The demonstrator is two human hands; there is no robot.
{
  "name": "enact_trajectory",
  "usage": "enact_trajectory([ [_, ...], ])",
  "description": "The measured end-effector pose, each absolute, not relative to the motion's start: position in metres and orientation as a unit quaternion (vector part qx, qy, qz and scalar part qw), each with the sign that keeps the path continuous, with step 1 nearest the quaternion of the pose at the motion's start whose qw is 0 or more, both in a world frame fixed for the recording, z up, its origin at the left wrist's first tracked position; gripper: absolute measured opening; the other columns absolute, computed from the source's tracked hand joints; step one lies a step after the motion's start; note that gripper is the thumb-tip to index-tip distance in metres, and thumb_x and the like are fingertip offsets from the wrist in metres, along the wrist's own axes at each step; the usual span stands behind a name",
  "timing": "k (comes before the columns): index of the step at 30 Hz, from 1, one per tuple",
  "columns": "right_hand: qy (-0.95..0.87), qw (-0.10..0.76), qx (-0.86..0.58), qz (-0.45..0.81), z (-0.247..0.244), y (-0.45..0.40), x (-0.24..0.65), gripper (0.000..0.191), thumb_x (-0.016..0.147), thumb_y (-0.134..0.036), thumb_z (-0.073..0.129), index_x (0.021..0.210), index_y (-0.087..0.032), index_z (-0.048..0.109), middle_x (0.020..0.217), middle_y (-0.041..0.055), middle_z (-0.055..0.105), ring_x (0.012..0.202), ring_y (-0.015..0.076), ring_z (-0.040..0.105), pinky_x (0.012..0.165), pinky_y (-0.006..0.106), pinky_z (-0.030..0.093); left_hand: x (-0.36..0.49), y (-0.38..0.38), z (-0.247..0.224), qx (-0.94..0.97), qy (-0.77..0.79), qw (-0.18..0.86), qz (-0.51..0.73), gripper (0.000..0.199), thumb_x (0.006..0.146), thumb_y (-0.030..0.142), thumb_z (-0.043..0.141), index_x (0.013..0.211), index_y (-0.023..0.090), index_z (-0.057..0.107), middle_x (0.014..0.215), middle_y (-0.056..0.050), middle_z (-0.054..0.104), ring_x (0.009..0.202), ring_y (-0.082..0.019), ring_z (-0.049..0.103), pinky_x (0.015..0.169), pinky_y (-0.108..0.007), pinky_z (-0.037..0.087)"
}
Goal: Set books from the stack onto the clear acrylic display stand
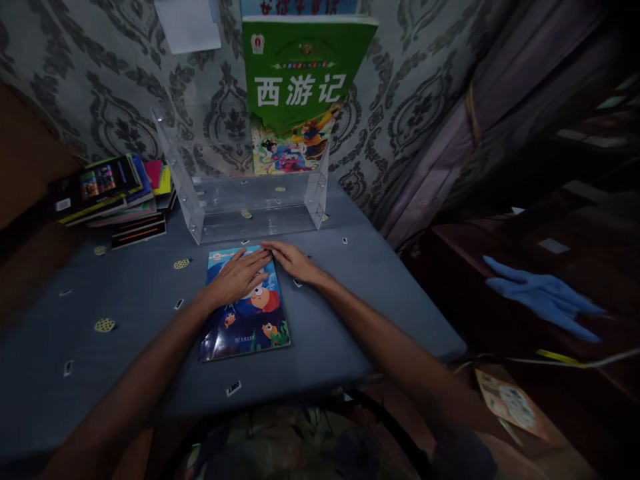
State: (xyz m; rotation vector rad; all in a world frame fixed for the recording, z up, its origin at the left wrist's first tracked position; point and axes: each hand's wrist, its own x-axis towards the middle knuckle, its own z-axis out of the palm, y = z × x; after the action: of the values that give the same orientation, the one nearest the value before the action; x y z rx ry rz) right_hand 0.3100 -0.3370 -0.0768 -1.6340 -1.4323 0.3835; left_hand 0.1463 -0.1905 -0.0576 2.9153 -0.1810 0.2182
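A blue book (pixel 245 327) with orange fish on its cover lies closed on the blue-grey tablecloth. My left hand (pixel 239 277) rests flat on the upper part of the cover, its fingers stretched out. At the book's top right corner is my right hand (pixel 293 261), its fingers extended and close together, their tips near those of my left hand. Neither hand grips anything that I can see. Just beyond stands a clear acrylic rack (pixel 260 223), with a green book (pixel 295 67) upright at its back right.
A pile of books (pixel 105 190) sits at the table's back left. Patterned wallpaper (pixel 200 100) rises behind the rack. To the right, past the table's edge, a blue glove (pixel 545 293) lies on a dark surface, and a purple curtain (pixel 440 147) hangs behind.
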Motion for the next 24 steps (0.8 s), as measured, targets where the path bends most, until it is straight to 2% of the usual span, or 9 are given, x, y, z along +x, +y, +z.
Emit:
enact_trajectory([
  [16,-0.603,0.391,-0.687,0.106,-0.078,-0.346,0.305,0.043,0.101,-0.021,0.038,0.14,-0.02,0.057,0.146,0.0112,0.058,0.137,0.0235,0.053,0.115,0.048,0.04,0.144,-0.193,-0.052,0.99,-0.073,0.104,0.058,0.047,0.107,0.04,0.03,0.144,0.022,0.052,0.152,-0.008,0.051,0.146,-0.021,0.04,0.122,-0.049,0.022],
  [24,-0.647,0.369,-0.661,0.087,-0.091,-0.349,0.31,0.05,0.099,-0.014,0.037,0.146,-0.022,0.049,0.15,0.0089,0.054,0.145,0.0212,0.042,0.12,0.05,0.035,0.135,-0.201,-0.046,0.989,-0.096,0.111,0.037,0.048,0.107,0.042,0.029,0.148,0.024,0.048,0.154,-0.006,0.048,0.147,-0.02,0.038,0.123,-0.049,0.019],
])
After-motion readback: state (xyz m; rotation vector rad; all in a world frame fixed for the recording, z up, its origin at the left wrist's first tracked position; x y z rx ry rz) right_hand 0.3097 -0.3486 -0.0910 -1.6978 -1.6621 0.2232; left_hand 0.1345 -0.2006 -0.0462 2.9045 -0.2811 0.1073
